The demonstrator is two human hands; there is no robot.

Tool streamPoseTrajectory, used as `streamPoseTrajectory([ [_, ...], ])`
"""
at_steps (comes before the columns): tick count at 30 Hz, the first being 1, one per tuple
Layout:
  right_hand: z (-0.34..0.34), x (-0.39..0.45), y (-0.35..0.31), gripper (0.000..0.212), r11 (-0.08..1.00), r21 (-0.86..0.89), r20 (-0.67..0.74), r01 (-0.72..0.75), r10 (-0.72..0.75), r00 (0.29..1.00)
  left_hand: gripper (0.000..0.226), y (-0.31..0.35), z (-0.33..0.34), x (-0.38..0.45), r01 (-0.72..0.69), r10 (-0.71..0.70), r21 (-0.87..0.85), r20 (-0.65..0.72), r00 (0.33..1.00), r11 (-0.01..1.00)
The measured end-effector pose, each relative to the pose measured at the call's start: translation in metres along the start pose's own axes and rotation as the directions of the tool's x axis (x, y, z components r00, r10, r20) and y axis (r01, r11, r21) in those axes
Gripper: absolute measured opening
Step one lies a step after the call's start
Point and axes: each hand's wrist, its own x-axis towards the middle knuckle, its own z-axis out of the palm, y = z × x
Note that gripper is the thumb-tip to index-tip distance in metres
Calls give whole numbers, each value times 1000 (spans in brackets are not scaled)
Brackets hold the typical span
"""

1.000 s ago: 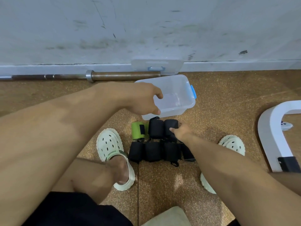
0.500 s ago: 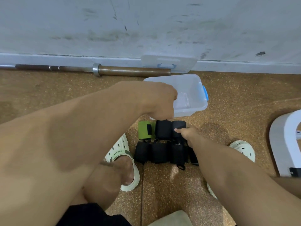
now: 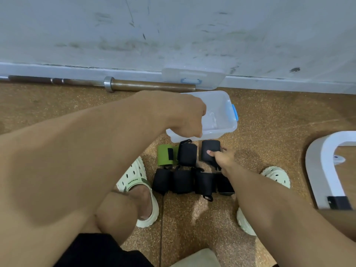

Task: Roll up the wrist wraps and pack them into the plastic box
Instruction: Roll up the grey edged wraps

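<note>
Nearest the camera, a pale beige cushion edge (image 3: 194,258) sits at 6 o'clock on the speckled brown cork-textured floor (image 3: 265,120). Two pale green perforated clogs flank the work area: the left clog (image 3: 138,187) at 8 o'clock, the right clog (image 3: 275,176) at 4 o'clock.

Between the clogs lie the rolled wrist wraps in two rows. The near row holds four black rolled wraps (image 3: 183,182) side by side, touching one another. The far row holds a green rolled wrap with a black strip (image 3: 166,156) at its 9 o'clock end, a black rolled wrap with a loop (image 3: 186,153) in the middle, and a third black rolled wrap (image 3: 210,149) at its 3 o'clock end.

The right hand (image 3: 225,157) grasps that third black wrap, thumb pressed on its top face and fingers curled around its right side (whether it is clear of the floor cannot be told).

The left hand (image 3: 185,118) is clenched on the near-left rim of the clear plastic box with a blue latch (image 3: 223,105), which stands at 12 o'clock just beyond the far row.

Beyond the box, its clear lid with a blue handle (image 3: 192,78) leans against the scuffed white wall (image 3: 173,31). A steel barbell (image 3: 107,84) lies along the wall base toward 10 o'clock. A white curved frame (image 3: 317,170) occupies 3 o'clock.
</note>
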Motion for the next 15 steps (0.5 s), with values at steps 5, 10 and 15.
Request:
streamPoseTrajectory([
  [5,-33,-20,-21,58,988,150,137,-30,9,991,66,8,-4,3,-71,71,-14,7,997,997],
  [10,-65,-41,-35,45,989,137,347,-47,-3,938,66,16,-6,9,-116,115,-28,-24,993,993],
  [15,-74,-51,-56,80,988,143,443,57,-115,889,65,17,-10,9,-105,101,-74,-52,993,992],
])
